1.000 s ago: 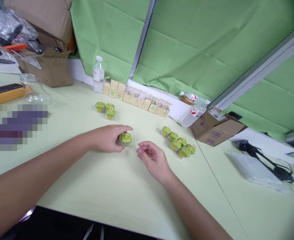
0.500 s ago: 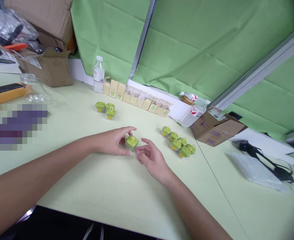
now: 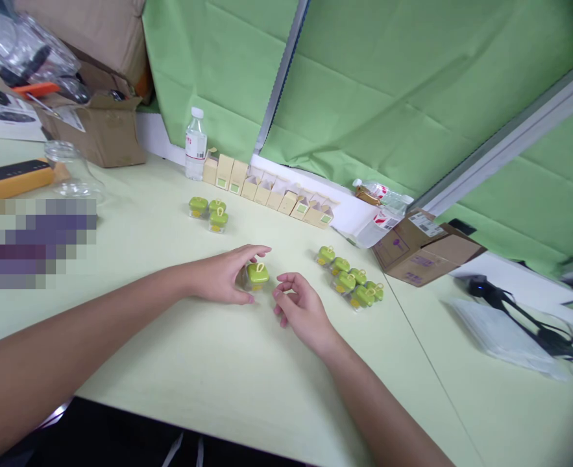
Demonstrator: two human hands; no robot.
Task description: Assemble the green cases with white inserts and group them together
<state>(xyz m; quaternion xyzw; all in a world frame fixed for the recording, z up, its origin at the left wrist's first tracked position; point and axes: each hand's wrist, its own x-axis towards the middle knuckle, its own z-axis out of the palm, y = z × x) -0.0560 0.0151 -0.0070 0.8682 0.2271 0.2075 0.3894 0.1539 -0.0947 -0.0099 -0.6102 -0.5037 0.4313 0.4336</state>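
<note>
One green-lidded container (image 3: 257, 275); three matching containers (image 3: 218, 219) behind-left of it, six lidded containers (image 3: 345, 281) right. Left hand (image 3: 224, 275) spread around it, contact unclear; right hand (image 3: 306, 314) half-curled, empty. Upright bottle (image 3: 195, 148) farther behind-left.

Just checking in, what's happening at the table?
The person's left hand is spread around a small green-lidded container; whether the fingers touch it is unclear. The right hand is just to the right, loosely curled, with nothing visible in it. Three similar containers sit farther back to the left, and another cluster sits to the right.
</note>
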